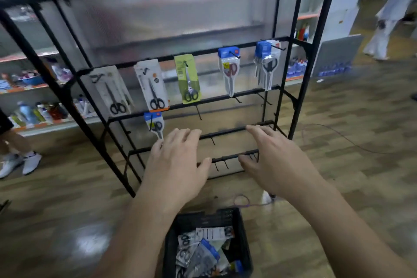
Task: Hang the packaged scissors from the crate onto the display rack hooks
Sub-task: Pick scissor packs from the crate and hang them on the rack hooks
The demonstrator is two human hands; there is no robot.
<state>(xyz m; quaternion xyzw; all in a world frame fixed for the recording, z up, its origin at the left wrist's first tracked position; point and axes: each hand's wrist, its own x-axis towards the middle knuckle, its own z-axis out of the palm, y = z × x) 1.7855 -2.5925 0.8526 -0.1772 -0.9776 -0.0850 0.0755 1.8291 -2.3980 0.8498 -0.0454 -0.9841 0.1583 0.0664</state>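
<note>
A black display rack [300,29] stands in front of me. Several packaged scissors hang on its upper hook row, among them a green pack [187,79] and a blue-topped pack [229,67]. One small blue-topped pack [154,124] hangs on the row below. My left hand [178,160] and my right hand [275,160] are both raised before the lower rows, fingers loosely spread, holding nothing. The left fingertips are close beside the small pack's lower tip. Below my arms a black crate [242,239] on the floor holds several more scissor packs [198,253].
Bare hooks [222,163] line the lower bars. A purple cable [242,200] lies on the wooden floor by the rack's foot. Store shelves [33,88] stand behind at left. One person stands at far left [20,162], another walks at far right [388,18].
</note>
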